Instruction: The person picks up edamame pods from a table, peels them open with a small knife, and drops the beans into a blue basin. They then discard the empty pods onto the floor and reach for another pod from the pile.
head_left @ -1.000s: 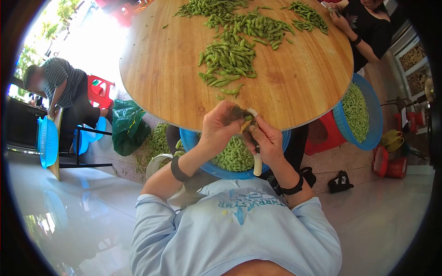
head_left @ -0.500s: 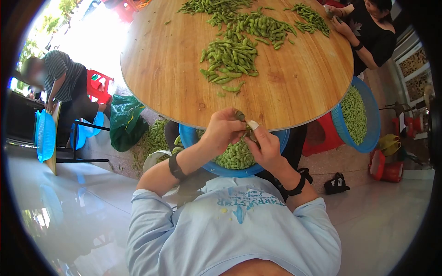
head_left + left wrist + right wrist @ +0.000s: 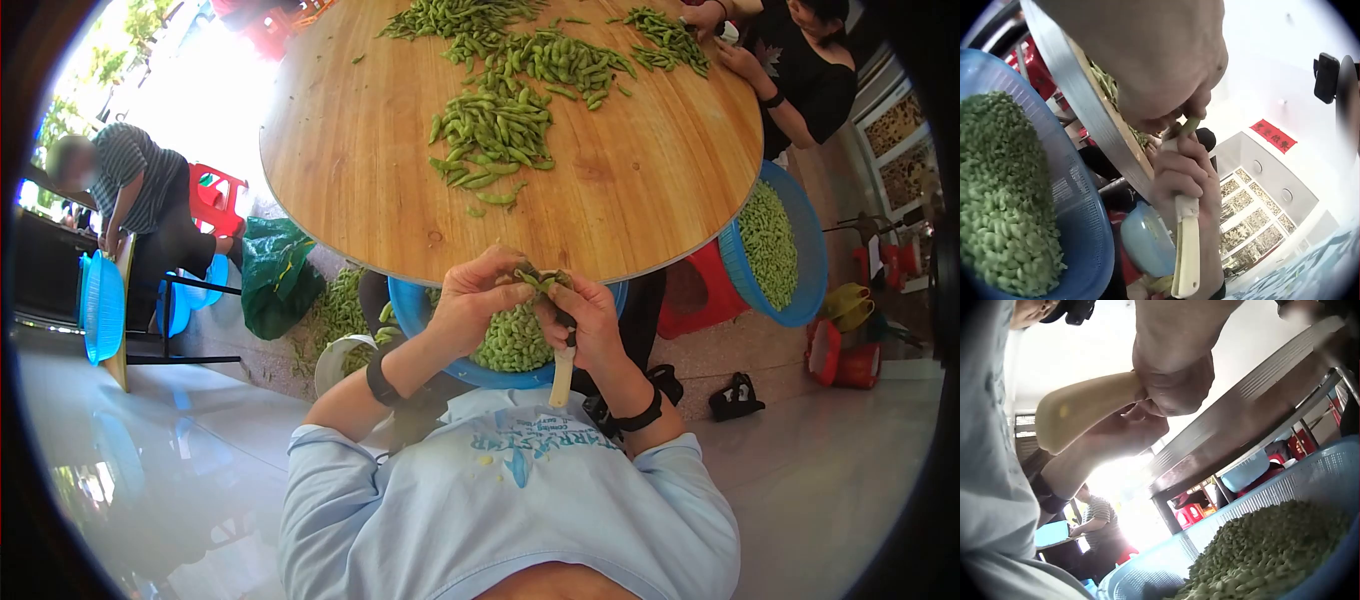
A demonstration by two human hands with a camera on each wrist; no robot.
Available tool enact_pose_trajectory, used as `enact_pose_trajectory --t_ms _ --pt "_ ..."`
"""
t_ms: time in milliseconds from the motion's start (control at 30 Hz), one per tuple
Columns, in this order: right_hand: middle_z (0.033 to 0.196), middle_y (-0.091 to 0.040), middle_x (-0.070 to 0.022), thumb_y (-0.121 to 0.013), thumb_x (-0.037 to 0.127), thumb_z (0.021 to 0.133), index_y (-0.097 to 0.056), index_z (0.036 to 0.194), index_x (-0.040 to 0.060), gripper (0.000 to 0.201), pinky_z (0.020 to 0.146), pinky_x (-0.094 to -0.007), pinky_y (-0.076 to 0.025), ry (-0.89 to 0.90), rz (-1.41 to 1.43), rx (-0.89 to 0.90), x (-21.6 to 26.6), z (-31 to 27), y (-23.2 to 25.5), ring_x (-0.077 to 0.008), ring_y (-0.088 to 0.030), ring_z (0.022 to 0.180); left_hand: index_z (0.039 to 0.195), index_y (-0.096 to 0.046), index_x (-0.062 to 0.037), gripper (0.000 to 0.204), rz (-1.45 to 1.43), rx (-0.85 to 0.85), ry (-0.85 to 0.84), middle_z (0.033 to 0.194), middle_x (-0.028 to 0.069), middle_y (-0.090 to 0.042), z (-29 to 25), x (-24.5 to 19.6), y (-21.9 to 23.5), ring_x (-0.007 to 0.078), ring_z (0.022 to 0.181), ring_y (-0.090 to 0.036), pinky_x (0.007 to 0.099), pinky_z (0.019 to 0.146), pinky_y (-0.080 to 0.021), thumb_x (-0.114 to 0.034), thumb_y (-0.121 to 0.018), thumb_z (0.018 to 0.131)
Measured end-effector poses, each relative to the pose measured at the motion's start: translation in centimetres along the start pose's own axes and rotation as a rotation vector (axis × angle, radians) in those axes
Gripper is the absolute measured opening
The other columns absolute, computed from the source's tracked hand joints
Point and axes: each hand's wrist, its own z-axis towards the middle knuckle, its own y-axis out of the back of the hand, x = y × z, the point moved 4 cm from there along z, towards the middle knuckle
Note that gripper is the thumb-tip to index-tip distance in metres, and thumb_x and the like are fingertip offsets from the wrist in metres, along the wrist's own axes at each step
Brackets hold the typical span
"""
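Observation:
Over a blue plastic basket [image 3: 540,376] of shelled green beans [image 3: 512,340], both hands meet near the table's edge. My left hand [image 3: 465,305] pinches green soybean pods [image 3: 543,281] between thumb and fingers. Opposite it, my right hand [image 3: 592,322] has its fingertips at the same pods. That hand also grips a cream handle [image 3: 562,380], which sticks out below the palm. In the left wrist view, the handle [image 3: 1187,259] has a lengthwise slot like a folding knife's; fingers hide its working end. A bit of green pod [image 3: 1190,126] shows between the hands there.
Heaps of soybean pods [image 3: 492,128] lie on the round wooden table [image 3: 350,160]. At right stand a second blue basket of beans [image 3: 768,250] and a red stool [image 3: 700,295]. A green bag [image 3: 272,280] is at left. Other people work at far left and upper right.
Both hands have come slightly lower, toward the body, with more green pod showing between them. The cream handle, out of sight half a second ago, points down from the right hand again.

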Motion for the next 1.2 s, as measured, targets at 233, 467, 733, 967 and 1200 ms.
enact_pose_trajectory --t_ms 233,467,733,967,1200 --pt "0.07 -0.051 -0.003 -0.044 0.014 0.098 -0.051 0.12 -0.0024 0.028 0.042 -0.0189 -0.034 0.232 -0.329 0.022 1.4 -0.4 -0.5 -0.0059 -0.041 0.047 0.097 -0.063 0.0018 0.012 0.102 -0.153 0.11 0.088 0.007 -0.064 -0.1 -1.3 0.4 0.01 0.069 -0.056 0.0222 0.056 -0.043 -0.003 -0.063 0.086" --pt "0.074 -0.052 -0.0023 -0.043 0.015 0.099 -0.036 0.14 -0.0006 0.044 0.042 -0.0188 -0.037 0.049 -0.349 0.181 0.3 -0.4 0.1 -0.0058 -0.046 0.052 0.099 -0.064 0.0023 0.017 0.357 -0.114 0.145 0.086 0.0024 -0.064 -0.4 -0.5 0.4 0.0056 0.073 -0.055 0.0193 0.062 -0.043 -0.007 -0.066 0.086" --pt "0.073 -0.051 -0.0019 -0.043 0.013 0.099 -0.038 0.139 -0.0005 0.042 0.042 -0.019 -0.035 0.086 -0.341 0.211 -0.2 -0.2 -0.1 -0.0054 -0.044 0.052 0.099 -0.064 0.0017 0.016 0.406 -0.151 0.085 0.086 0.001 -0.064 -0.5 -0.5 0.4 0.0065 0.075 -0.056 0.0212 0.067 -0.045 -0.006 -0.065 0.086" --pt "0.074 -0.055 -0.0036 -0.049 0.0 0.093 -0.048 0.131 0.0003 0.038 0.044 -0.022 -0.038 0.203 -0.479 0.131 -0.3 -0.1 0.0 -0.0086 -0.047 0.053 0.095 -0.063 0.0017 0.012 0.233 -0.158 0.116 0.083 0.0016 -0.062 -0.1 -0.1 0.8 0.0072 0.067 -0.053 0.0213 0.061 -0.042 -0.002 -0.064 0.084" --pt "0.085 -0.062 -0.0153 -0.059 -0.004 0.084 -0.052 0.124 -0.0033 0.041 0.059 -0.0285 -0.049 0.923 -1.249 0.189 0.7 -0.1 -0.7 -0.0231 -0.062 0.069 0.092 -0.061 0.0046 0.011 -0.019 -0.144 0.354 0.084 0.0044 -0.061 0.2 0.9 0.5 0.0095 0.066 -0.053 0.0242 0.056 -0.043 -0.005 -0.061 0.086"
